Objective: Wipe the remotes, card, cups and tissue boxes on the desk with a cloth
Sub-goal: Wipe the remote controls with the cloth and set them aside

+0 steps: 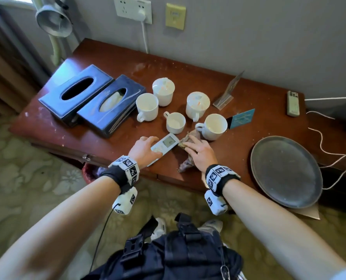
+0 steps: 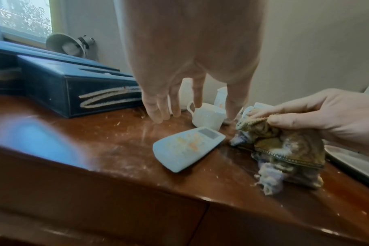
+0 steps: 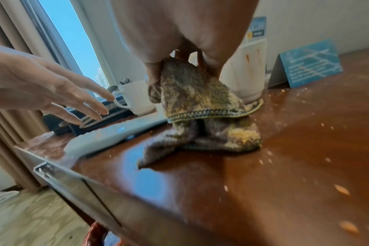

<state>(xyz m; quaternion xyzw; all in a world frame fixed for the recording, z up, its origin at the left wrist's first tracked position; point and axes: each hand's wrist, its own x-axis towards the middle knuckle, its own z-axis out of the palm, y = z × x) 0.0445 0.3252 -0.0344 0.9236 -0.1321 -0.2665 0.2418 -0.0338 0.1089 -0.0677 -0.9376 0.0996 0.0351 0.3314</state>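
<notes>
Head view: left hand (image 1: 142, 148) spread loose above remote (image 1: 165, 145), not gripping; right hand (image 1: 201, 153) bunches cloth (image 1: 188, 156). Pin remote first, then wipe lengthwise, clear of cup (image 1: 213, 126).

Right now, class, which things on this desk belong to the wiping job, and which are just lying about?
For the job: cloth in the right hand; left hand; near remote; far remote; card; cups; tissue boxes.

Lying about: tray; lamp; cable; sign stand.
</notes>
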